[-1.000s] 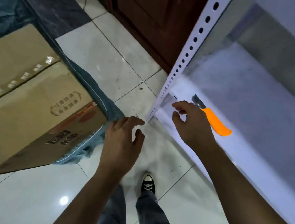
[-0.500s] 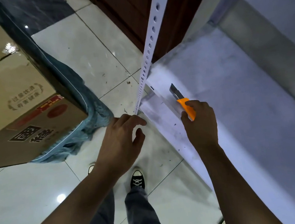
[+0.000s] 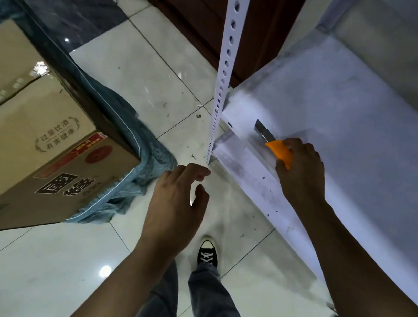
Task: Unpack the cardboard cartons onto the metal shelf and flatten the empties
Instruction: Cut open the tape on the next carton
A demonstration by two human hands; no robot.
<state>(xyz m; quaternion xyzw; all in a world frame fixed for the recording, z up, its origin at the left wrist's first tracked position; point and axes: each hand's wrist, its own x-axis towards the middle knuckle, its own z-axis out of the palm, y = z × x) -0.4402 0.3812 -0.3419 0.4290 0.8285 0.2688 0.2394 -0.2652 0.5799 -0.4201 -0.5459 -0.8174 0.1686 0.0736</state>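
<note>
Gripping the orange knife (image 3: 271,141) on the metal shelf (image 3: 345,125), centre right, with the right hand (image 3: 300,172), no longer just reaching; keeping the left hand (image 3: 174,208) loose, empty, mid-frame; likely slitting the taped carton (image 3: 26,146), upper left, next.

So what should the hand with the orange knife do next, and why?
Probably carry the knife over to the carton to cut it open: the right hand grips the knife with its blade out, and the carton is taped shut.
</note>
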